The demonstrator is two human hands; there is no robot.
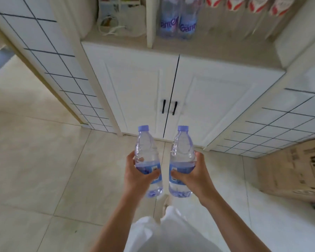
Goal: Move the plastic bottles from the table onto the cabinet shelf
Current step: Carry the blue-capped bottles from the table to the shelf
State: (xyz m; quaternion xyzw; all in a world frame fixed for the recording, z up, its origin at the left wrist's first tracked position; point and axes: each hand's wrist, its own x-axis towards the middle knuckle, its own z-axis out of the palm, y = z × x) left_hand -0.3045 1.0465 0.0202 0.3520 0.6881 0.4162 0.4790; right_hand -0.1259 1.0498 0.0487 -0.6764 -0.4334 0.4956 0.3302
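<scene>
Plastic bottles, head view: two clear water bottles with lilac caps and blue-violet labels, one per hand, both upright and held in the air in front of the body, above the pale tiled floor (pixel 44 160). Left clear lilac-capped bottle (pixel 147 159) is gripped around its label band by the left hand (pixel 138 177); fingers wrap the body, thumb tip lies across the label front. Right clear lilac-capped bottle (pixel 182 157) is gripped the same way by the right hand (pixel 193 176). The two bottles stand side by side, near each other but apart, caps pointing toward the cabinet.

Straight ahead: white two-door cabinet (pixel 171 91), doors closed, a pair of short black handles (pixel 169 107) either side of the centre seam. Above the doors runs the beige cabinet shelf (pixel 198 51). Two tall clear bottles with purple lettered labels (pixel 177 22) already stand on it, touching, just right of a white vertical divider (pixel 149 20). Farther right on the shelf, a row of clear bottles with red-and-white labels (pixel 249 6), tops cut off by the frame. Left of the divider, a white coiled cable (pixel 110 29).

White tiled walls with dark grout flank the cabinet. Brown cardboard box (pixel 295 170) on the floor at right. White trousers (pixel 164 233) visible at the bottom edge.
</scene>
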